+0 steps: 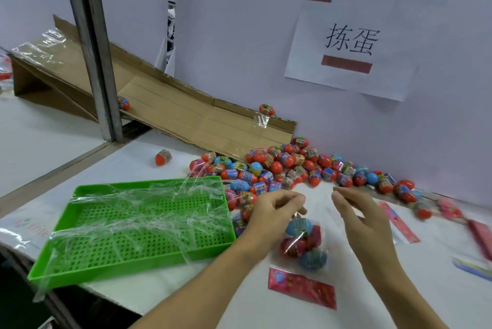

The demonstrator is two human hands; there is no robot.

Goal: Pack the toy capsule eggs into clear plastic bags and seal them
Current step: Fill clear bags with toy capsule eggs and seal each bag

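Observation:
A clear plastic bag (303, 242) with several red and blue capsule eggs inside stands on the white table in front of me. My left hand (269, 215) pinches the bag's top edge at its left side. My right hand (358, 211) pinches the same edge at its right side, and the mouth is stretched between them. A big pile of loose capsule eggs (282, 168) lies behind the bag along the wall. A green perforated tray (138, 224) on the left holds a heap of empty clear bags (149, 211).
A red header card (302, 287) lies just before the bag, and more cards (399, 220) lie to the right. A cardboard ramp (170, 107) slopes down to the egg pile. A metal post (93, 49) stands at the left. One stray egg (163, 157) lies near the ramp.

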